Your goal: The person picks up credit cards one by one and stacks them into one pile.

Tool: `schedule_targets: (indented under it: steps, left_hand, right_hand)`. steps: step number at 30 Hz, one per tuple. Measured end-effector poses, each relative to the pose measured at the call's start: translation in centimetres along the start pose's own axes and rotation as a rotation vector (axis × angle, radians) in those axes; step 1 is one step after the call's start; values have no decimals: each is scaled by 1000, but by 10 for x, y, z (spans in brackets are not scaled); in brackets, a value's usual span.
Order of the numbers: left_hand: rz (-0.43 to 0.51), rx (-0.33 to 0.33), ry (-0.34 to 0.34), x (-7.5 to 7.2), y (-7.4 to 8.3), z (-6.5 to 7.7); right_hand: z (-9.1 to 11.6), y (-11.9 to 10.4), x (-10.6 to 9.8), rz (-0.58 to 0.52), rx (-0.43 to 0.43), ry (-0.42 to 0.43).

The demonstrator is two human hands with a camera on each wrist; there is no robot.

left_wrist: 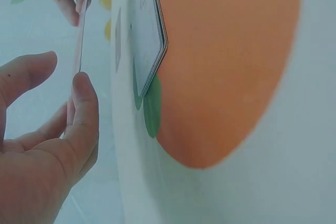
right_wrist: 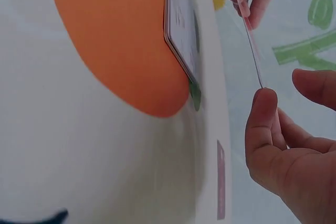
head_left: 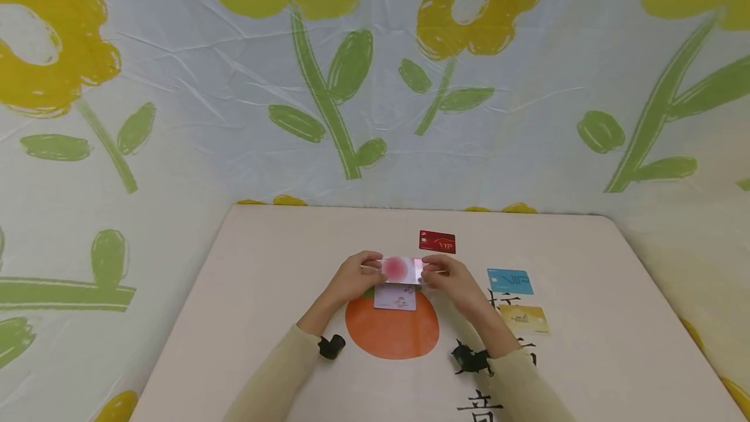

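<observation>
A white card with a pink round patch (head_left: pixel 397 270) is held up above the table by both hands. My left hand (head_left: pixel 353 276) pinches its left end between thumb and fingers, and my right hand (head_left: pixel 452 280) pinches its right end. Seen edge-on in the right wrist view, the thin card (right_wrist: pixel 254 56) spans the space between the two hands. Just nearer to me lies a small stack of cards (left_wrist: pixel 149 35), its top one pale with a faint print, on the orange fruit picture of the table mat.
Beyond the hands lies a red VIP card (head_left: pixel 437 241). To the right are a blue VIP card (head_left: pixel 511 281) and a gold card (head_left: pixel 527 319), close to black printed characters. The pale table (head_left: pixel 281 233) meets a flower-patterned cloth (head_left: pixel 387 161) at its back edge.
</observation>
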State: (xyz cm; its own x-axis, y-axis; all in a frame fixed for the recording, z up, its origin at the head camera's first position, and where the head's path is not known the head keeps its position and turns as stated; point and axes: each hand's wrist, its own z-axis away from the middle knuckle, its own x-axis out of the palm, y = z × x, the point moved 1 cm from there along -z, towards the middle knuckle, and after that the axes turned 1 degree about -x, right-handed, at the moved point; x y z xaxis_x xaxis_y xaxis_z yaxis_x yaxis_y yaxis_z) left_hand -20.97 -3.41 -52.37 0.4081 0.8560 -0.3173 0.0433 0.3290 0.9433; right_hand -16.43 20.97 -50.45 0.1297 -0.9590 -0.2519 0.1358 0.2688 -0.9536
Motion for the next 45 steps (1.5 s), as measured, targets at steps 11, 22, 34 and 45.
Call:
schedule_targets:
  steps: [11,22,34,45]
  left_hand:
    - [-27,-7,8,-6,-3,22]
    - [-52,-12,0,-4,-6,27]
    - [-102,-25,-24,-1,-11,29]
    - [-151,-38,-36,2,-8,31]
  right_hand:
    - [10,2,17,-17,22,-19]
    - [14,9,21,4,36,-16]
    - [17,14,22,-13,42,-50]
    - [18,17,25,57,37,-31]
